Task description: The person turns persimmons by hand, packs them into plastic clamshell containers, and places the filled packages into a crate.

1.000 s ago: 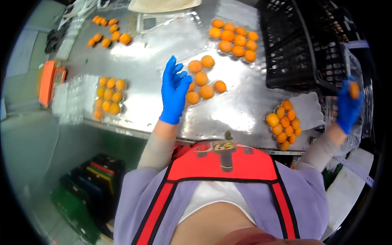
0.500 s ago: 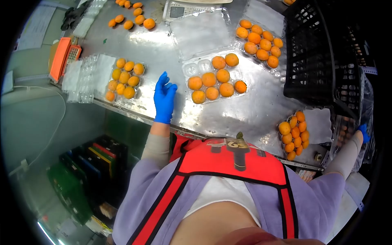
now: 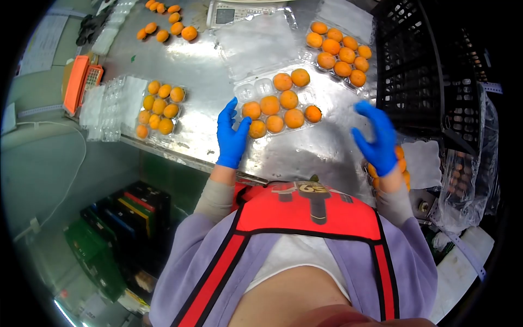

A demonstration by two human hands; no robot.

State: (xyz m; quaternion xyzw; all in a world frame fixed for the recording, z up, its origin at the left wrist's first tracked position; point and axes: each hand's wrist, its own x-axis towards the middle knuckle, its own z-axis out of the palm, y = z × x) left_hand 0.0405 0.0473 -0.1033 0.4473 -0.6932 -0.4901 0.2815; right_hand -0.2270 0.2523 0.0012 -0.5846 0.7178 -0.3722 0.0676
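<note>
The middle clear plastic tray [image 3: 316, 103] lies open on the metal table [image 3: 210, 76], in front of the person, its translucent lid [image 3: 248, 46] spread toward the far side. Nine orange fruits [image 3: 269, 105] sit in its cups: four in the near row, three in the next and two at the far right, with bare cups at the far left. The left hand [image 3: 231, 140], in a blue glove, is at the tray's left side, thumb and fingers apart, the thumb tip close to the nearest fruits; whether it touches them or the tray, I cannot tell. The right hand [image 3: 377, 140], gloved alike, hovers to the right of this tray with thumb and fingers spread and nothing visible in them, and it partly hides the near-right tray of fruit [image 3: 402, 163]. Another filled tray [image 3: 339, 53] stands at the far right, beside the black plastic crate [image 3: 408, 82] along the right. On the left lies the left tray of fruit [image 3: 159, 109], with clear plastic packaging [image 3: 103, 111] just left of it and an orange plastic container [image 3: 75, 84] farther left. Loose fruits [image 3: 189, 33] are scattered at the far left, near the white scale [image 3: 239, 12] at the far side. A small green scrap [image 3: 133, 58] lies on the metal nearer than those fruits.
</note>
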